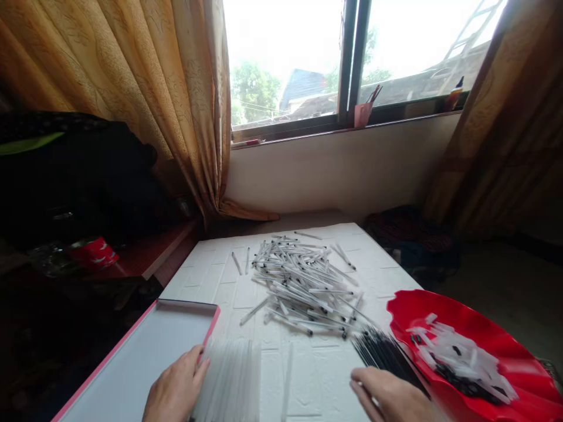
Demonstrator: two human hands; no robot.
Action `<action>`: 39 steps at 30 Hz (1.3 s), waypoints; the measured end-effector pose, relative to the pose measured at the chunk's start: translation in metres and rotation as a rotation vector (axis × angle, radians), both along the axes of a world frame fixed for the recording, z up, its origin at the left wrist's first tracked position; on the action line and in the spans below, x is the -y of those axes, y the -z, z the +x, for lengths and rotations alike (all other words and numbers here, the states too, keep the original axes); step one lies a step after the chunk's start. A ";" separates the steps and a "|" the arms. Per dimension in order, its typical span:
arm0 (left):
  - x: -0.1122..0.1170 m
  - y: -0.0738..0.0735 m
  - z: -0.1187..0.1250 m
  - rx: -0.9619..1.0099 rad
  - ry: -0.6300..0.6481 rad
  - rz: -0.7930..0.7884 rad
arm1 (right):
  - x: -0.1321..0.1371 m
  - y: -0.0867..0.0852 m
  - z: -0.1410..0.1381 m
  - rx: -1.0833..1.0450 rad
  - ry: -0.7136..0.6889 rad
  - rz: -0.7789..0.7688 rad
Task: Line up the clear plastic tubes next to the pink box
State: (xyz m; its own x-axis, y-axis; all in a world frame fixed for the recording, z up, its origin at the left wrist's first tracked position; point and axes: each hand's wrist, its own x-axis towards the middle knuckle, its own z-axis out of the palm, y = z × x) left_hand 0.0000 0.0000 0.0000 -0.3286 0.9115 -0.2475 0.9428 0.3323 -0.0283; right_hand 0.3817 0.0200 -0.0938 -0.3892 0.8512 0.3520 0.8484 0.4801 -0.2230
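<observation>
My left hand (176,385) is at the bottom left, between the pink-edged tray and a row of clear plastic tubes (231,381). Its fingers are curled, with the thumb at the edge of the row; anything inside is hidden. One clear tube (287,381) lies apart on the white table. At the lower right, my right hand (389,396) is slightly blurred, thumb and fingers in a pinch. What it holds, if anything, cannot be made out. Beside it lies a bundle of thin black pen refills (387,354). Beyond both hands is a loose heap of clear pens (303,278) with black ends.
The shallow tray (153,346) stands at the left of the white brick-patterned table (373,258). A red wavy-rimmed bowl (523,375) on the right holds white caps and black plugs. A red can (94,253) sits on a side table; a window and curtains are behind.
</observation>
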 end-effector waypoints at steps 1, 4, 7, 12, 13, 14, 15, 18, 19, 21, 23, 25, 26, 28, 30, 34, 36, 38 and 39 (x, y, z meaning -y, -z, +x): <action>0.000 -0.001 0.001 -0.018 0.011 0.011 | 0.001 0.006 -0.021 0.029 -0.015 -0.059; 0.003 -0.002 0.005 -0.086 0.034 0.018 | -0.001 0.011 -0.074 0.104 0.032 -0.213; 0.007 -0.001 0.004 -0.138 0.043 0.023 | -0.006 -0.005 -0.103 0.114 0.105 -0.322; 0.015 0.009 -0.007 -0.061 0.047 0.054 | -0.013 -0.035 -0.119 0.175 0.147 -0.495; 0.016 0.011 -0.009 -0.051 0.047 0.054 | -0.013 -0.038 -0.120 0.191 0.150 -0.507; 0.017 0.013 -0.010 -0.042 0.043 0.052 | -0.014 -0.039 -0.122 0.202 0.149 -0.510; 0.017 0.014 -0.012 -0.030 0.037 0.052 | -0.013 -0.040 -0.123 0.209 0.142 -0.513; 0.018 0.014 -0.013 0.006 0.017 0.070 | -0.011 -0.041 -0.127 0.204 0.106 -0.505; 0.019 0.012 -0.014 0.015 0.013 0.072 | -0.010 -0.041 -0.128 0.195 0.093 -0.499; 0.019 0.008 -0.014 0.021 0.000 0.071 | -0.008 -0.042 -0.131 0.177 0.077 -0.486; 0.019 0.004 -0.013 0.028 -0.015 0.056 | -0.007 -0.042 -0.135 0.176 0.073 -0.484; 0.019 0.003 -0.014 0.043 -0.034 0.043 | -0.008 -0.042 -0.141 0.189 0.078 -0.489; 0.019 0.003 -0.014 0.052 -0.042 0.043 | -0.008 -0.041 -0.144 0.194 0.079 -0.488; 0.018 0.004 -0.014 0.065 -0.050 0.049 | -0.011 -0.040 -0.149 0.192 0.081 -0.484; 0.018 0.005 -0.014 0.068 -0.053 0.059 | -0.013 -0.039 -0.151 0.180 0.084 -0.478; 0.017 0.005 -0.013 0.076 -0.071 0.051 | -0.015 -0.045 -0.151 0.130 0.080 -0.478; 0.016 0.005 -0.013 0.075 -0.066 0.044 | -0.015 -0.051 -0.155 0.079 0.053 -0.465; 0.016 0.005 -0.014 0.074 -0.050 0.043 | -0.013 -0.058 -0.165 -0.009 -0.001 -0.445; 0.016 0.005 -0.014 0.077 -0.043 0.046 | -0.012 -0.061 -0.172 -0.060 -0.034 -0.436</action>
